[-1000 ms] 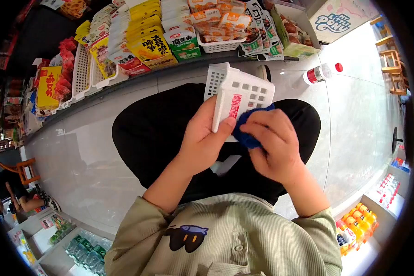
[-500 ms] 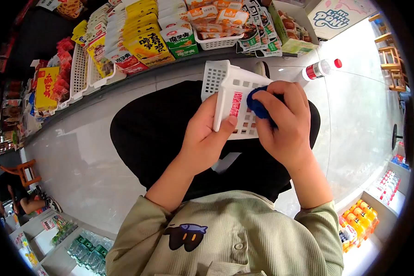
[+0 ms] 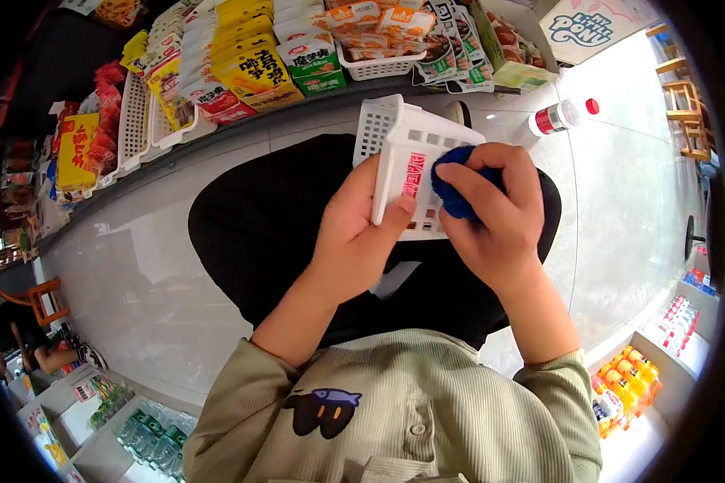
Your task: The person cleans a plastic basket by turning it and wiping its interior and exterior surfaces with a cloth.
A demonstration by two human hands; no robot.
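Note:
A white plastic basket (image 3: 391, 145) with square holes and red lettering is held tilted above my lap. My left hand (image 3: 358, 221) grips its near left edge, the thumb lying beside the lettering. Pinched in my right hand (image 3: 499, 213) is a dark blue cloth (image 3: 457, 181), pressed against the basket's side to the right of the lettering. The fingers of my right hand hide part of the cloth and the basket's right end.
Snack packets (image 3: 254, 72) fill a low shelf ahead. A bottle with a red cap (image 3: 557, 117) lies on the tiled floor (image 3: 612, 201). Orange drink bottles (image 3: 627, 382) stand at lower right, green-capped bottles (image 3: 157, 443) at lower left. Another person (image 3: 24, 334) is at far left.
My right hand and the blue cloth have moved from the basket's lower part up its side. The basket has shifted only slightly, and my left hand keeps its grip.

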